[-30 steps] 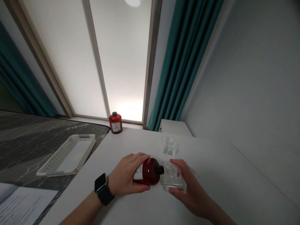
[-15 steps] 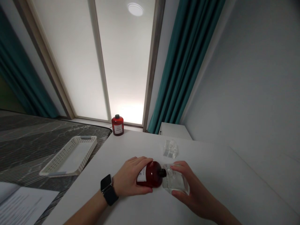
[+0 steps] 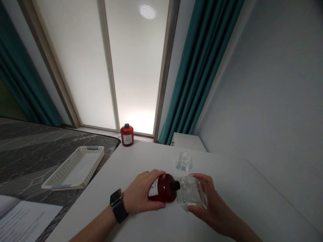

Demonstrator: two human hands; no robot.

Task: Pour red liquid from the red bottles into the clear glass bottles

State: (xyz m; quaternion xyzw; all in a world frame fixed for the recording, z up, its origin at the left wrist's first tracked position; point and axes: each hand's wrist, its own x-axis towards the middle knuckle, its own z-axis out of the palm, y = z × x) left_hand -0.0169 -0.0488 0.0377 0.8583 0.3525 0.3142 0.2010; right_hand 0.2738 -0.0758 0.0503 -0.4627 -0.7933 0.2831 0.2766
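My left hand (image 3: 143, 193), with a black watch on its wrist, is wrapped round a dark red bottle (image 3: 165, 190) with a white label. The bottle is tilted over on its side, its black neck pointing right. In my right hand (image 3: 209, 198) is a clear glass container (image 3: 191, 191), held between thumb and fingers. The red bottle's neck meets the left side of the container; whether it reaches inside I cannot tell. Beyond the hands lies a small crumpled piece of clear plastic (image 3: 184, 161) on the white table (image 3: 151, 222).
Another red bottle (image 3: 127, 135) with a dark cap stands upright at the table's far left corner. Left of the table, a white perforated basket (image 3: 87, 176) and an open booklet (image 3: 30, 222) lie on a dark patterned surface. A white cabinet (image 3: 188, 141) stands behind the table.
The glass container in my right hand has turned and shifted slightly to the right. My left hand and the red bottle have hardly moved.
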